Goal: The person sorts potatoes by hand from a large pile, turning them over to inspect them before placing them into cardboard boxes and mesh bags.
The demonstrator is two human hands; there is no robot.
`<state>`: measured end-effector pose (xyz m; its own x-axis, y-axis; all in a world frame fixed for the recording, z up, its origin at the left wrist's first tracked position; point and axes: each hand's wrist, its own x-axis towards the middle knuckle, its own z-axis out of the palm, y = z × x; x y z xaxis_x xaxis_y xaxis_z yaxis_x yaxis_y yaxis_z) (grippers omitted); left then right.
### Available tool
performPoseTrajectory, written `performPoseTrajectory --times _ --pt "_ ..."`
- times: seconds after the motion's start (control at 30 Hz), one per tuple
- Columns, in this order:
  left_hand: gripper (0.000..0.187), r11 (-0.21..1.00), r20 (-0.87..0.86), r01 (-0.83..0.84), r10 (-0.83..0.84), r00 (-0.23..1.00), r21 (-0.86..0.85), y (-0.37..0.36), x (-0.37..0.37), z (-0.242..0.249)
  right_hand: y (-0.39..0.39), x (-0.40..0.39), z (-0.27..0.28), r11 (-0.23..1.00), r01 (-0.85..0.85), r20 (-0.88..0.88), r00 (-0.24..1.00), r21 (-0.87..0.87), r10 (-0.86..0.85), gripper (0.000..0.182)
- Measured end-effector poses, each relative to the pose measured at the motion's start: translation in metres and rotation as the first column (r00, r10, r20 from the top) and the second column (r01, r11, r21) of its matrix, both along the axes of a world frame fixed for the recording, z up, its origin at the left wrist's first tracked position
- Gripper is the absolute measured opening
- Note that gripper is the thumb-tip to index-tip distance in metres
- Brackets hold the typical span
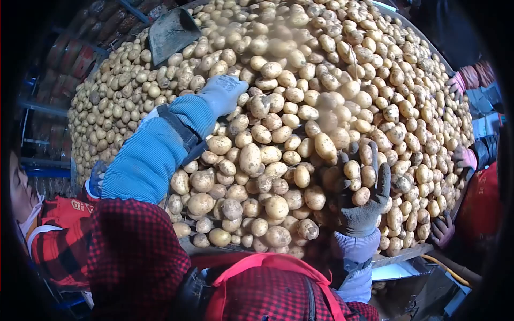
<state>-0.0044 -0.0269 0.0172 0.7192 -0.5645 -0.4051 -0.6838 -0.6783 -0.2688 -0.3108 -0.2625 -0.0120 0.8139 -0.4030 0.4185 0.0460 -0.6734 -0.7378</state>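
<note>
A broad heap of potatoes (pixel 276 207), some smeared with soil, lies in front of me. My left hand (pixel 224 94), in a pale blue-grey glove, rests on the heap's upper left part. Its fingers curl down and away, and whatever is inside them is hidden. My right hand (pixel 365 208) wears a dark, dirty glove and sits low on the right side of the heap. Its fingers are spread and stretched out among the potatoes, with several small ones lying between them and against the palm.
A dark green scoop (pixel 172 35) lies on the heap at the back left. The wooden table edge (pixel 402 255) runs along the front right. A person in a checked sleeve (pixel 63 243) stands at left. Other people's gloved hands (pixel 465 158) touch the heap's right edge.
</note>
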Motion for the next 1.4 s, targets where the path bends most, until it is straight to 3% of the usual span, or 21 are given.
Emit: performPoseTrajectory --times 0.03,0.23,0.33,0.37,0.4,0.43,0.47,0.53,0.6,0.63,0.7,0.77,0.8,0.9,0.97,1.0,1.03,1.1,1.27,1.37,1.4 --pt "0.042 1.0 0.002 -0.005 0.005 1.0 -0.008 0.0 0.0 -0.004 -0.01 -0.005 0.009 0.817 -0.05 -0.205 0.975 -0.574 -0.084 0.037" --pt "0.032 0.909 0.069 -0.145 0.186 0.98 -0.39 0.02 -0.015 0.004 -0.007 -0.008 0.024 0.762 -0.072 -0.144 0.989 -0.644 -0.029 0.05" --pt "0.041 0.537 -0.316 -0.371 0.195 0.928 -0.757 0.01 -0.051 0.031 -0.002 -0.011 0.02 0.88 -0.14 -0.162 0.984 -0.453 0.073 0.067" --pt "0.043 0.341 -0.469 -0.468 0.086 0.879 -0.815 -0.001 -0.072 0.043 0.001 -0.008 0.009 0.972 -0.224 0.028 0.974 -0.065 0.226 0.075" --pt "0.041 0.251 -0.53 -0.502 -0.056 0.846 -0.828 -0.02 -0.1 0.057 0.006 -0.005 -0.002 0.881 -0.358 0.268 0.922 0.31 0.28 0.084" --pt "0.038 0.16 -0.563 -0.54 -0.197 0.803 -0.826 -0.044 -0.125 0.066 0.011 -0.003 -0.006 0.626 -0.516 0.507 0.835 0.584 0.215 0.095" --pt "0.037 0.168 -0.339 -0.298 -0.337 0.879 -0.94 -0.062 -0.138 0.066 0.016 -0.003 -0.001 0.528 -0.491 0.495 0.856 0.693 0.148 0.096" --pt "0.039 0.172 -0.043 0.069 -0.573 0.818 -0.983 -0.093 -0.157 0.071 0.014 -0.009 0.001 0.414 -0.464 0.474 0.876 0.784 0.084 0.098" --pt "0.041 0.146 0.084 0.248 -0.682 0.726 -0.958 -0.119 -0.172 0.064 0.002 -0.019 -0.007 0.82 -0.345 0.289 0.929 0.458 0.229 0.102" --pt "0.04 0.101 0.171 0.323 -0.684 0.71 -0.941 -0.13 -0.179 0.049 0.003 -0.018 0.002 0.84 -0.306 0.286 0.939 0.448 0.189 0.1" --pt "0.044 0.281 0.132 0.349 -0.58 0.804 -0.894 -0.14 -0.203 0.042 -0.007 -0.016 -0.016 0.996 -0.083 -0.021 0.996 -0.031 0.083 0.052" --pt "0.051 0.347 0.199 0.41 -0.507 0.838 -0.844 -0.147 -0.21 0.029 -0.007 -0.016 -0.023 0.998 -0.044 -0.049 0.998 -0.04 0.042 0.051" --pt "0.061 0.356 0.152 0.361 -0.497 0.854 -0.862 -0.145 -0.212 0.026 -0.002 -0.016 -0.021 0.674 -0.145 0.178 0.984 0.725 0.02 0.066" --pt "0.069 0.286 0.211 0.4 -0.518 0.829 -0.871 -0.129 -0.197 0.035 -0.001 -0.011 -0.035 0.593 -0.138 0.229 0.97 0.793 -0.08 0.058" --pt "0.058 0.318 0.134 0.287 -0.427 0.894 -0.904 -0.087 -0.182 0.052 0.009 -0.001 -0.021 0.452 -0.418 0.492 0.869 0.788 -0.054 0.052" --pt "0.051 0.331 0.119 0.242 -0.352 0.929 -0.912 -0.068 -0.168 0.055 0.011 0.001 -0.002 0.403 -0.328 0.39 0.917 0.854 -0.082 0.05" --pt "0.051 0.426 0.06 0.136 -0.189 0.98 -0.895 -0.043 -0.153 0.048 0.009 -0.001 -0.008 0.677 -0.234 0.314 0.949 0.698 0.003 0.052" --pt "0.048 0.692 0.075 -0.018 0.104 0.992 -0.721 0.01 -0.138 0.049 0.009 -0.003 -0.002 0.828 -0.183 0.233 0.97 0.53 0.065 0.05" --pt "0.044 0.856 0.107 -0.044 0.115 0.988 -0.516 0.077 -0.139 0.001 -0.001 -0.005 0.001 0.995 -0.082 0.09 0.993 0.049 0.078 0.04" --pt "0.044 0.915 0.007 -0.141 0.155 0.988 -0.379 0.069 -0.136 0.012 0.002 -0.005 0.01 0.995 -0.037 0.124 0.991 -0.095 0.049 0.04" --pt "0.046 0.905 -0.015 -0.168 0.176 0.984 -0.391 0.072 -0.133 0.009 0.001 -0.008 0.019 0.941 -0.01 0.014 1.0 -0.338 0.016 0.04"
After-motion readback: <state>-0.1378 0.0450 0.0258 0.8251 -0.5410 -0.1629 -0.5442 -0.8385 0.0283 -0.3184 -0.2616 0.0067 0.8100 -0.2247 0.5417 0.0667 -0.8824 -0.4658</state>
